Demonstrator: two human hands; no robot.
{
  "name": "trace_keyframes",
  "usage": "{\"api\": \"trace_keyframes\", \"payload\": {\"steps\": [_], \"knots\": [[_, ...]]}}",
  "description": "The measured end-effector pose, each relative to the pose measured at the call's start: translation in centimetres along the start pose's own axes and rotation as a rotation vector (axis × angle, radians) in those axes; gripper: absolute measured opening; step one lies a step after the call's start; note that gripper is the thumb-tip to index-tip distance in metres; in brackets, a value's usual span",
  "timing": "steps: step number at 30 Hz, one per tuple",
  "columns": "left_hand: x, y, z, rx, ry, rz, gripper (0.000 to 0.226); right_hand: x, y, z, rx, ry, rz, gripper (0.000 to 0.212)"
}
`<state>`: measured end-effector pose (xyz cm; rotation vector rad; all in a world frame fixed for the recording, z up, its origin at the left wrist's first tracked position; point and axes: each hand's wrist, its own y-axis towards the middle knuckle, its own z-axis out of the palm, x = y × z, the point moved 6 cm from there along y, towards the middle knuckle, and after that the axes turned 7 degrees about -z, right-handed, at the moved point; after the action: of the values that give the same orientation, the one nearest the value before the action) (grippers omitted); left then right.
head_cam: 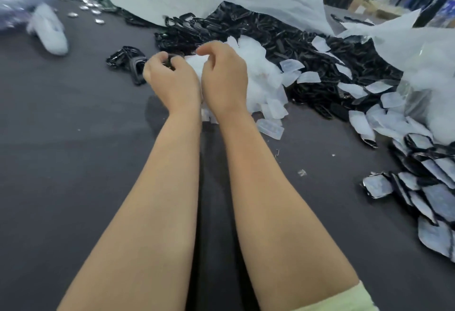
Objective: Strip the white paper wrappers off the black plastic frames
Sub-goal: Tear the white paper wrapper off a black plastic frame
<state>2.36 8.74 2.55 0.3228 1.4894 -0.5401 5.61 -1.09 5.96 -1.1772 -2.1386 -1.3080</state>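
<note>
From here I see my left grip curled tight on a small black plastic frame. My right grip is curled just beside it, over a white paper wrapper between the two; I cannot tell whether it actually pinches the paper. Just right of the hands lies a heap of loose white wrappers, with a big pile of black frames beyond it. A small cluster of bare black frames sits left of my left grip on the dark tabletop. Paper-covered frames are stacked at near right.
</note>
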Motion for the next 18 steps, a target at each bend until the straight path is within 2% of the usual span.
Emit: {"api": "trace_keyframes", "payload": {"steps": [4, 10, 15, 18], "knots": [[0.1, 2.4, -1.4, -0.1, 0.19, -0.051, 0.035, 0.6, 1.1, 1.4, -0.007, 0.078, 0.015, 0.033], [1.2, 3.5, -1.0, -0.003, 0.594, -0.138, 0.044, -0.8, 1.0, 3.9, 0.121, 0.001, 0.074, 0.033], [2.0, 3.6, -0.2, 0.021, 0.756, -0.113, 0.045, -1.2, 0.9, 3.1, 0.038, 0.099, 0.111, 0.032], [2.1, 3.5, -0.1, -0.008, 0.751, -0.081, 0.041, -0.9, 0.8, 2.8, 0.035, 0.12, 0.101, 0.031]]}}
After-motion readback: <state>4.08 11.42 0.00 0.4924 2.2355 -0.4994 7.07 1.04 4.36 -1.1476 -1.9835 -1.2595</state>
